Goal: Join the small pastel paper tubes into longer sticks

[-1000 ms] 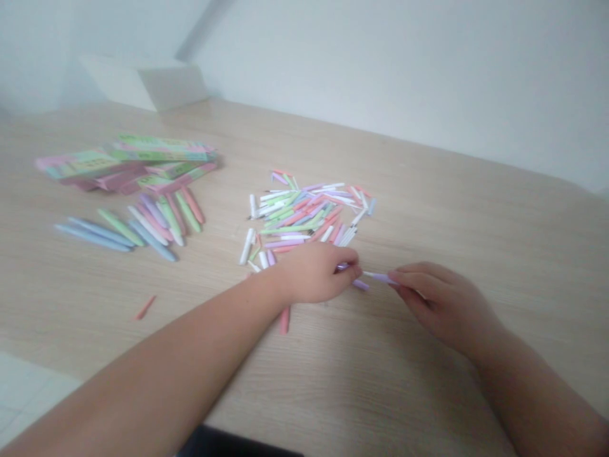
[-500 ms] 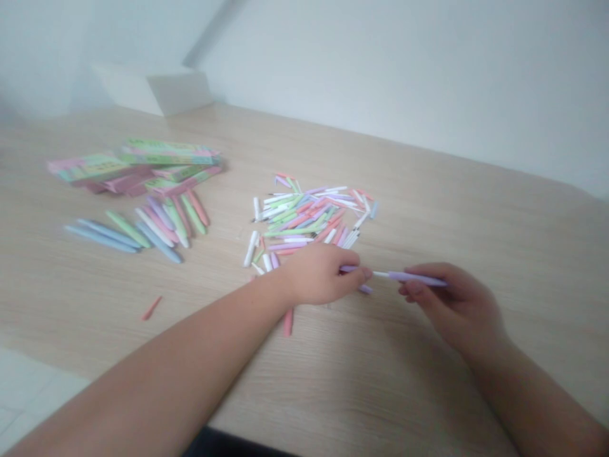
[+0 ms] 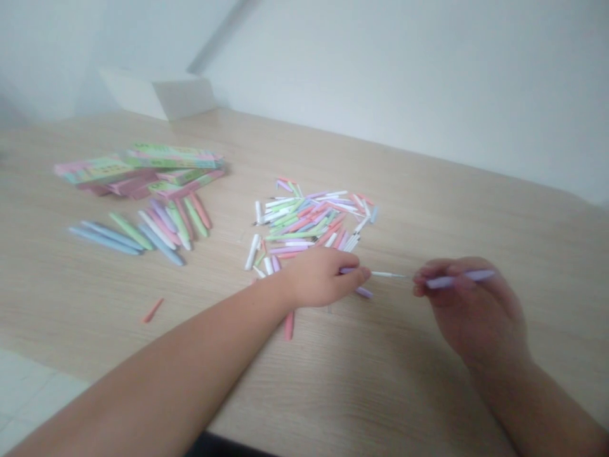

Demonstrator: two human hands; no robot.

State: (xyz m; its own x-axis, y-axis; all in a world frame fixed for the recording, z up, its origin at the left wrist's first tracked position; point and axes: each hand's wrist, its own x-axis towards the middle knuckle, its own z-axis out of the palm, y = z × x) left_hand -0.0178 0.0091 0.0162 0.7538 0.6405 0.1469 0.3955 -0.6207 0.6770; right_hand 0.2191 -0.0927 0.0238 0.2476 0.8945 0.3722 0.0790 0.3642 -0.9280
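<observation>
My left hand (image 3: 328, 276) is closed on a purple pen part, from which a thin white refill (image 3: 387, 275) sticks out to the right. A purple barrel (image 3: 459, 279) lies between the closed fingers of my right hand (image 3: 471, 298), apart from the refill's tip. Just beyond my left hand lies a pile of mixed pen parts (image 3: 309, 216) in white, green, purple, coral and blue. Another purple piece (image 3: 364, 292) rests on the table below my left fingers, and a coral piece (image 3: 289, 325) shows beside my left forearm.
On the left of the wooden table (image 3: 228, 381) are pastel pens (image 3: 164, 228) in a row, with green and pink boxes (image 3: 171, 157) behind them. A coral piece (image 3: 153, 310) lies nearer. At the back stands a white box (image 3: 183, 96).
My right hand has moved right with the purple barrel, which has come off the white refill. The refill's tip is now exposed. My left hand has stayed nearly still.
</observation>
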